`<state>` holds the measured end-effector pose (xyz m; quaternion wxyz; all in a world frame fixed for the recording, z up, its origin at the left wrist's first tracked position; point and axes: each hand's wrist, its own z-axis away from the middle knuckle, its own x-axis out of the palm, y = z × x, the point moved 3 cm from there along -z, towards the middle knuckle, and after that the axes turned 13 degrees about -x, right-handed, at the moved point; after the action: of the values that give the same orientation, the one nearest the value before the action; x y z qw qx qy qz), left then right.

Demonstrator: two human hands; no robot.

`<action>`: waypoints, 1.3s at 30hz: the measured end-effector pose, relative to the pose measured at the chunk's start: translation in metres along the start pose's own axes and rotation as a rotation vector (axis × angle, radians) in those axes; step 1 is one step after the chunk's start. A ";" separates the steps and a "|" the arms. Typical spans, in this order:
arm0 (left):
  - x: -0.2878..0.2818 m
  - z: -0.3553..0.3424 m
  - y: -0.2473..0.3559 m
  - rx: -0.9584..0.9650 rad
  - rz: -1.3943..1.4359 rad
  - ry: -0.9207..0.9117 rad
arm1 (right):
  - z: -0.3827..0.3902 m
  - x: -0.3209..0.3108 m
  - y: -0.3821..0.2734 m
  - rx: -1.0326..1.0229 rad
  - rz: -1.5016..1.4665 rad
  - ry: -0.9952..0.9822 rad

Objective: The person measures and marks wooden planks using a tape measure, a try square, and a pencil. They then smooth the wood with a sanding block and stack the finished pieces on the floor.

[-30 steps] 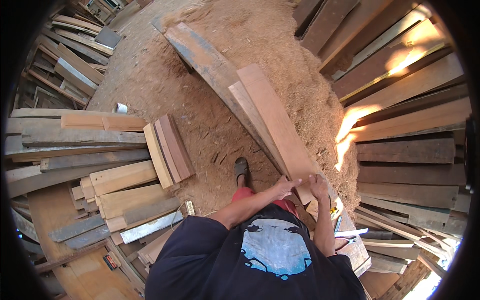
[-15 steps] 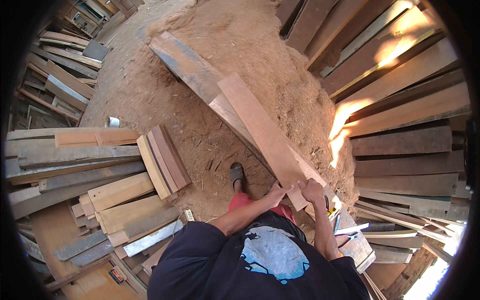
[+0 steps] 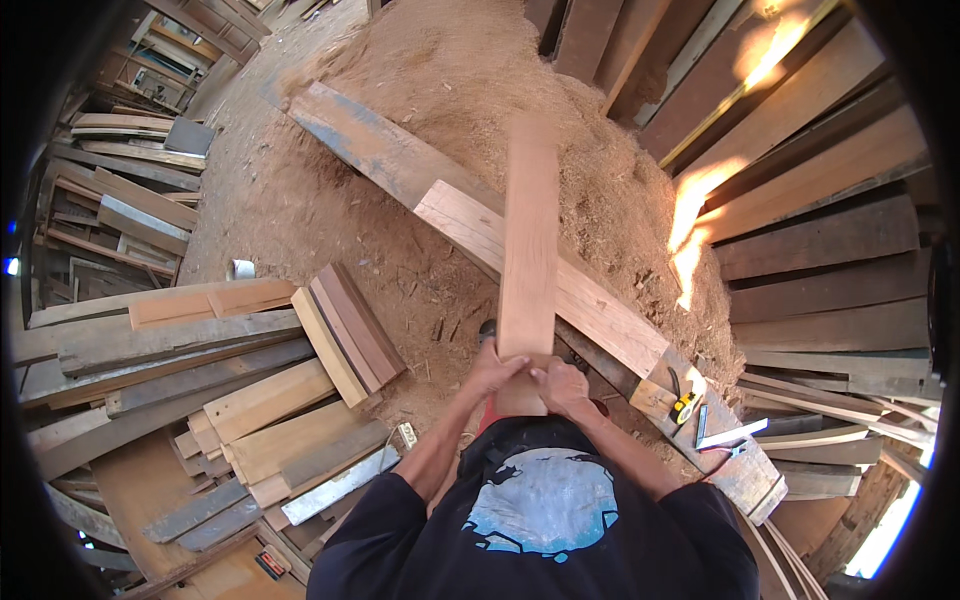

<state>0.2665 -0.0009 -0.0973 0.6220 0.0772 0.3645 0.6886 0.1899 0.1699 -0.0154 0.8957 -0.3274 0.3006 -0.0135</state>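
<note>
A smooth reddish plank stands out from my waist, pointing away from me, with my left hand and my right hand both closed on its near end. Beneath it a rougher pinkish board lies diagonally along a long worn, paint-stained beam. On the beam's near right end are a yellow tape measure and a metal square.
Stacks of planks and offcuts line the left, with a white cylindrical object beyond them. Long boards lie packed along the right. Sawdust and shavings cover the ground.
The smooth plank has swung anticlockwise from a diagonal to nearly straight ahead, uncovering the board beneath. Both my hands have moved left with it.
</note>
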 end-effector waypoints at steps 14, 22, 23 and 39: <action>-0.137 -0.015 0.153 0.419 -1.234 0.230 | -0.002 -0.181 0.076 -0.017 0.391 0.610; -0.148 -0.049 0.168 0.566 -1.256 0.229 | -0.004 -0.202 0.081 -0.033 0.669 0.367; -0.150 -0.050 0.170 0.580 -1.250 0.201 | -0.009 -0.198 0.078 -0.071 0.687 0.384; -0.182 -0.144 0.288 0.905 -1.411 -0.189 | -0.025 -0.146 0.038 -0.010 0.446 0.530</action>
<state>-0.0060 -0.2142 0.0338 0.8434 0.1304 0.5145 -0.0834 0.0499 0.2175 0.0246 0.7657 -0.2429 0.5872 0.0996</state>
